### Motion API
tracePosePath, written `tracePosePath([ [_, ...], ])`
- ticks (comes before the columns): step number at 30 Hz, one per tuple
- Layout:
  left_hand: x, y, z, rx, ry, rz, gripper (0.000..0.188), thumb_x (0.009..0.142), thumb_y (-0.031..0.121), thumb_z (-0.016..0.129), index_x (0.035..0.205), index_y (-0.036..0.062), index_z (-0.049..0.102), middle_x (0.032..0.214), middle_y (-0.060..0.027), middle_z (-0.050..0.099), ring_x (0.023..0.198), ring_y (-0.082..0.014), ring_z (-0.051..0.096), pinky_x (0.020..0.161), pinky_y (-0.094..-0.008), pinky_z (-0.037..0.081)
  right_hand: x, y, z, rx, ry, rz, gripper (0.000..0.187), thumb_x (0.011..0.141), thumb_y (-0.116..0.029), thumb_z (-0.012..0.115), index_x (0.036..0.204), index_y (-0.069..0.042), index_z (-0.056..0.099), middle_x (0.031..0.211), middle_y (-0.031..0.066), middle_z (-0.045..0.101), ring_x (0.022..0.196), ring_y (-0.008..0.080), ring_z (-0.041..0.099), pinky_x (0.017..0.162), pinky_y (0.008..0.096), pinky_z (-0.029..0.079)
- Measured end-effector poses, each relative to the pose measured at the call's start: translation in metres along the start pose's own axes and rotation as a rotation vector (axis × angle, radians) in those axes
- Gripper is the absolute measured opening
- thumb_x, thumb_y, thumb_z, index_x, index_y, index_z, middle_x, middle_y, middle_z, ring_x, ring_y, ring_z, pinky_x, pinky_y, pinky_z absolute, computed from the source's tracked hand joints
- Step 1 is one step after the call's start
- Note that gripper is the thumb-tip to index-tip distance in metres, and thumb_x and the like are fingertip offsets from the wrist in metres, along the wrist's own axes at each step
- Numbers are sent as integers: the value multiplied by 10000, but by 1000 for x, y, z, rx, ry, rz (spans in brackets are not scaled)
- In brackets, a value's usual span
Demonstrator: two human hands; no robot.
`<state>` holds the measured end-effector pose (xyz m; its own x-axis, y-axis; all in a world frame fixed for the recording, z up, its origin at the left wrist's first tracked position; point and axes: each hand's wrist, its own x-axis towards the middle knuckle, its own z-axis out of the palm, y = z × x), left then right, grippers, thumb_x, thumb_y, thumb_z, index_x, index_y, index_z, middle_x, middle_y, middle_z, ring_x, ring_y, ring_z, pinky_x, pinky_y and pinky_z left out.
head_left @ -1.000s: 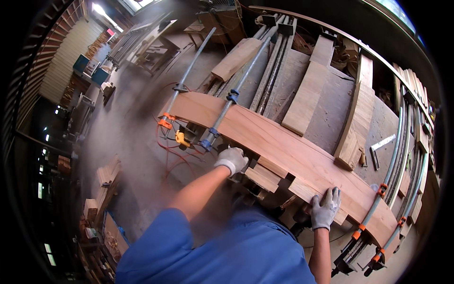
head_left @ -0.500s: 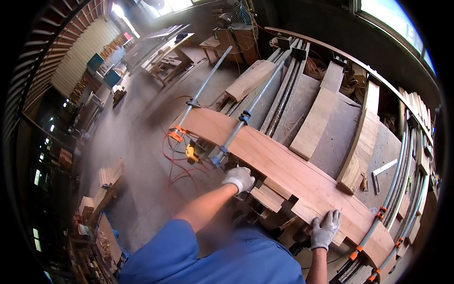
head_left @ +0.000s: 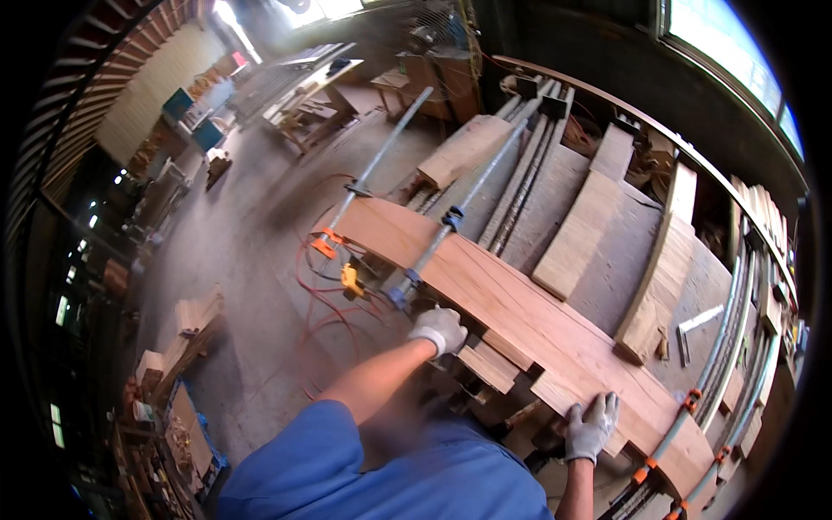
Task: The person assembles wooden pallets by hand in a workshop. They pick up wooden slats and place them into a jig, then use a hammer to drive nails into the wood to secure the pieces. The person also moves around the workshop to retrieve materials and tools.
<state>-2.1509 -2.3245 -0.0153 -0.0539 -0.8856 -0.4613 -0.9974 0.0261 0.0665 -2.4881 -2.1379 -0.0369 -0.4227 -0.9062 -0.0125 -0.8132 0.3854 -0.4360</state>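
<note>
A long curved wooden board [head_left: 511, 295] lies slantwise in front of me, with bar clamps across its ends. My left hand [head_left: 439, 330], in a whitish work glove, is closed at the board's near edge, beside a blue-ended bar clamp [head_left: 425, 256]. What its fingers hold, if anything, is hidden. Gloved as well, my right hand [head_left: 593, 426] rests open on the board's near edge, fingers stretched out and pointing away from me. Short wood blocks [head_left: 487, 366] stick out under the near edge between my hands.
Bar clamps with orange jaws [head_left: 666, 449] cross the board's right end. Beyond it, wooden planks [head_left: 579, 232], metal pipes [head_left: 525, 173] and a square [head_left: 686, 334] lie on the bench. Red hoses [head_left: 305, 282] coil on the floor at left, near a yellow tool [head_left: 351, 279].
The view has shifted slightly. My right hand has slid a little along the board's near edge, toward the left; my left hand stays in about the same place.
</note>
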Motion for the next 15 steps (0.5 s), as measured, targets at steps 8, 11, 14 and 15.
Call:
tracePosePath([
  [8, 8, -12, 22, 81, 37, 101, 414, 880, 410, 471, 995, 79, 693, 1113, -164, 670, 1018, -350, 642, 903, -464, 501, -3, 21, 9, 64, 147, -71, 421, 816, -267, 712, 1135, -4, 629, 1291, 231, 565, 1258, 397, 476, 1069, 473, 365],
  [11, 6, -4, 4, 116, 49, 194, 400, 883, 389, 479, 960, 65, 701, 1090, -170, 675, 1021, -354, 637, 915, -456, 495, -15, 28, -18, 5, 377, -47, 406, 796, -247, 740, 1122, -28, 635, 1276, 214, 573, 1239, 379, 498, 1046, 479, 378],
  [14, 8, -5, 11, 117, 45, 148, 394, 883, 372, 494, 903, 41, 707, 1026, -193, 683, 1001, -377, 637, 911, -461, 495, -34, 66, -43, -120, 511, 116, 439, 779, -252, 753, 1136, -27, 629, 1266, 224, 574, 1248, 387, 487, 1051, 486, 368],
  [15, 6, -8, 14, 74, 55, 169, 369, 868, 365, 525, 899, 45, 708, 985, -206, 685, 962, -399, 642, 893, -472, 499, -44, 85, -48, -252, 537, 183, 532, 770, -283, 758, 1208, -26, 597, 1316, 238, 535, 1273, 387, 464, 1067, 488, 350],
])
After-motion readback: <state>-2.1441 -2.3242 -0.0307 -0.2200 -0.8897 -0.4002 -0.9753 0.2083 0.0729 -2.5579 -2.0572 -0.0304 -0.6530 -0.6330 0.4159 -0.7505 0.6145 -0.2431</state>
